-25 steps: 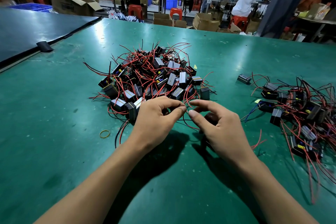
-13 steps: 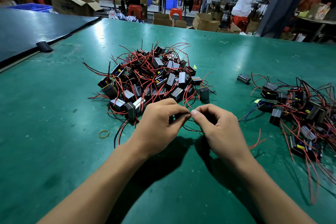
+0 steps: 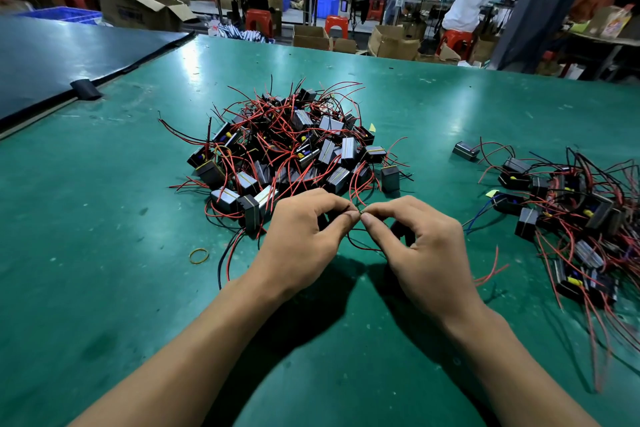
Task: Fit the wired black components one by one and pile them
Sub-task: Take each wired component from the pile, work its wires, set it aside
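**Bench** (image 3: 104,253): green mat surface that carries everything listed below.

**Central pile** (image 3: 294,149): wired black components heaped together, their red leads sticking out. Many carry a yellow band, so this is probably the finished stack.

**Right heap** (image 3: 571,204): looser spread of the same components, well apart from the central pile. Probably the stock not yet worked.

**Left hand** (image 3: 304,239) and **right hand** (image 3: 426,246): both are just in front of the central pile, with their tips meeting. The fingers (image 3: 349,218) of each hand are narrowed to a pinch on the wire.

**Wire** (image 3: 363,248): thin lead held at the pinch point, looping down between the hands. A dark body shows under the right palm, but whether it is this wire's component cannot be told.

**Rubber band** (image 3: 199,256): lies loose on the bench, left of the hands.

**Step in hand**: appears to be fitting one unit's lead ends.

**Next move**: calls for a fine, steady pinch. The unit then goes onto the central pile without snagging neighbouring leads.
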`<action>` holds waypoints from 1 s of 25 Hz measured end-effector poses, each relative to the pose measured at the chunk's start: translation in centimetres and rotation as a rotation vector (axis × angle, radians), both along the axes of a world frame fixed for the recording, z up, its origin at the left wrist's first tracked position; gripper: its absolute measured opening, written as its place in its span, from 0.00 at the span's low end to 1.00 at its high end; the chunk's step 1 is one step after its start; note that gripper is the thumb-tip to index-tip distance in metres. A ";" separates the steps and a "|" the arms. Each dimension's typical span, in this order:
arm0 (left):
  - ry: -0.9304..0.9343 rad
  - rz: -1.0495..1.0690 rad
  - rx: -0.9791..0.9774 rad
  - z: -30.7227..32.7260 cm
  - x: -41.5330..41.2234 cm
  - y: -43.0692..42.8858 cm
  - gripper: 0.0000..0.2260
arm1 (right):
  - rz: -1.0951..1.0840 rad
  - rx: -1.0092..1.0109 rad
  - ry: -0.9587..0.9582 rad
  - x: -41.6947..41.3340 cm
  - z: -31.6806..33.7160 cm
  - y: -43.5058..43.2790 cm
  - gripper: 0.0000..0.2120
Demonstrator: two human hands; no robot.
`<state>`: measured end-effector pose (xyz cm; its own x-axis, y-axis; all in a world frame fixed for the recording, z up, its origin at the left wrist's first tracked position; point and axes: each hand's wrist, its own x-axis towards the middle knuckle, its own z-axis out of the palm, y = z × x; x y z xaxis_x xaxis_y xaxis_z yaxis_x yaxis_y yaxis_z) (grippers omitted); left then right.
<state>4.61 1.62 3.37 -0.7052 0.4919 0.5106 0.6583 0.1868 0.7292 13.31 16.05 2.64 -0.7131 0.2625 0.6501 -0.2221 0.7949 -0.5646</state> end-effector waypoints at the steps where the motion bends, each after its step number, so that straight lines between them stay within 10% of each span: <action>1: 0.008 0.000 -0.012 0.0 0.0 -0.1 0.03 | 0.020 0.050 0.014 0.0 -0.1 0.1 0.02; 10: 0.010 -0.052 -0.040 0.0 -0.5 -0.4 0.02 | -0.003 0.406 0.045 0.4 -0.2 1.2 0.07; 25: 0.025 -0.166 -0.076 -0.1 -1.0 -0.5 0.03 | 0.134 0.024 -0.065 -0.2 -0.3 1.8 0.03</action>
